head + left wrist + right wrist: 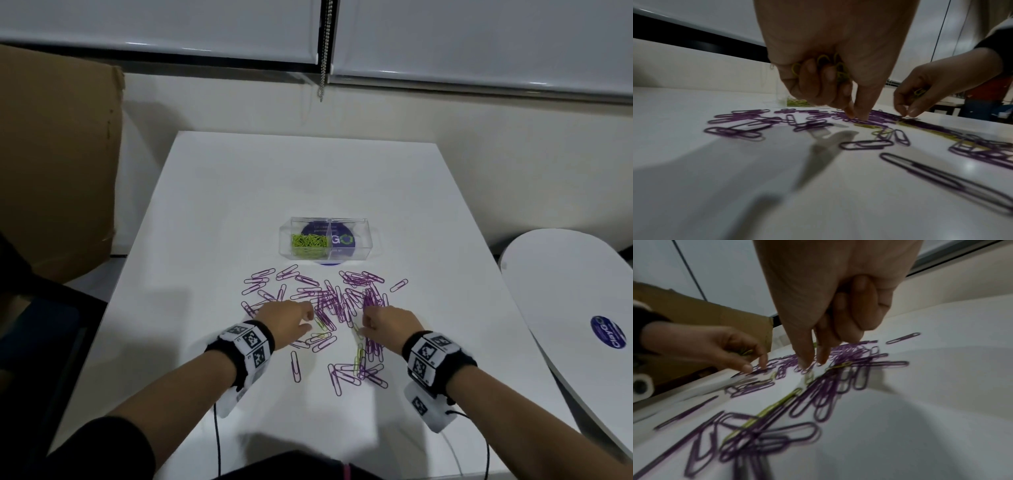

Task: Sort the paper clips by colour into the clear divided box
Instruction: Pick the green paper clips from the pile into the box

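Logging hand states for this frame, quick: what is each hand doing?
Left hand: fingers curled around several green paper clips in the palm.
Right hand: likewise holding green clips, fingertips down in the purple paper clips.

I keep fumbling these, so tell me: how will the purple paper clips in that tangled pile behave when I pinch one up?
The purple paper clips overlap thickly, so one will probably drag neighbours along. They look thin and light, likely sliding on the glossy white table rather than lifting cleanly. The left hand already holds green clips, leaving only fingertips free.
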Tool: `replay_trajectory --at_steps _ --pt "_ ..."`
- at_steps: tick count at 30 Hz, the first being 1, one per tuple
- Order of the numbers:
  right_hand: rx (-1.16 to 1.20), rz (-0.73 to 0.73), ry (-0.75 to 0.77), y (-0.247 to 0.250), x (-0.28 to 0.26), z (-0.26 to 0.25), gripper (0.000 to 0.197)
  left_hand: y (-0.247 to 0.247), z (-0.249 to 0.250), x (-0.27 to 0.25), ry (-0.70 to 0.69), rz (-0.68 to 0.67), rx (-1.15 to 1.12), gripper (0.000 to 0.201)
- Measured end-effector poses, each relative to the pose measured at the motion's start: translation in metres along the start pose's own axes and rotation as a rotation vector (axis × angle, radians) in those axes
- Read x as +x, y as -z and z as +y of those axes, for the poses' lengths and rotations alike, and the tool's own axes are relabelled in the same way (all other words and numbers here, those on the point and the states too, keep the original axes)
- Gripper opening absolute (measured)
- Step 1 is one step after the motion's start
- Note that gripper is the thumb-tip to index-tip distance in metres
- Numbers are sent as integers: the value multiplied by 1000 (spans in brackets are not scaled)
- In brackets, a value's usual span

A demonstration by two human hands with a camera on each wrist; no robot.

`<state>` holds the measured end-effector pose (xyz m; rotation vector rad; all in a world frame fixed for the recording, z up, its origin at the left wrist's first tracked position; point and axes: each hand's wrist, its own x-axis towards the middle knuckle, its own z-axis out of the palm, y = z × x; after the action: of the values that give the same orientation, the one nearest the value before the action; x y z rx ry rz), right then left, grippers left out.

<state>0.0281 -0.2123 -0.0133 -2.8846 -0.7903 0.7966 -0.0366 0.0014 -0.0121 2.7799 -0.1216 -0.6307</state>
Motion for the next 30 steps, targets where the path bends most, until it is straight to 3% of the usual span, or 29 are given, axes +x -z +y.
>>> replay_trajectory --at_steps 4,9,13,17,22,26,30 --pt "-20 -52 -20 -6 6 -14 27 -5 13 7 -48 -70 53 33" --pt "-7 -85 -25 -6 7 -16 8 -8 17 12 -19 -83 61 25" --pt "22 -111 8 -5 4 -11 10 -9 18 12 -9 -91 45 19" --pt "256 -75 -17 2 2 -5 18 -3 12 10 -4 -62 -29 9" --pt "533 -29 -51 2 0 7 36 0 -4 7 104 -26 -294 15" --pt "742 10 -117 0 3 10 42 1 -12 8 146 39 -417 34" --pt "889 16 -133 5 4 8 39 -3 -16 10 143 78 -520 32"
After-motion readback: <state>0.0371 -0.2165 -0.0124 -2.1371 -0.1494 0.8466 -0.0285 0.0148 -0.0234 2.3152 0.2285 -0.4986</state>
